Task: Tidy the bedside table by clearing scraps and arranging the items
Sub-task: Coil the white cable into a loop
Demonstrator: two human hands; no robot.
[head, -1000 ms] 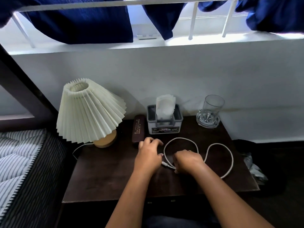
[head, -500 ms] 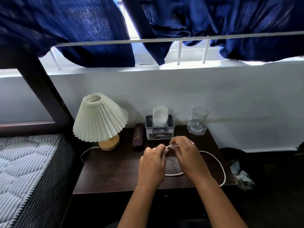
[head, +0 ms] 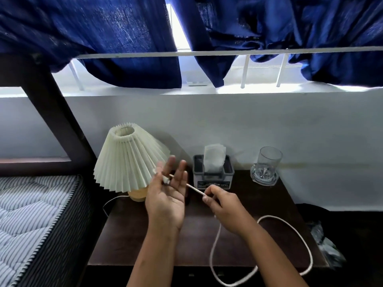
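— Cable [head: 290,241]: where is it found?

— Its plug end is laid across the left hand [head: 165,200] at centre frame, fingers spread and palm up, apparently as a form for coiling. A short stretch is pinched taut by the closed fingers of the right hand [head: 222,206]; the slack is looped over the bedside table [head: 145,241] and past its front edge, lower right.

— And the rest?

— Lamp [head: 128,160], tissue box [head: 213,172] and glass [head: 267,168] are lined up against the wall, so the front is probably kept free for winding.
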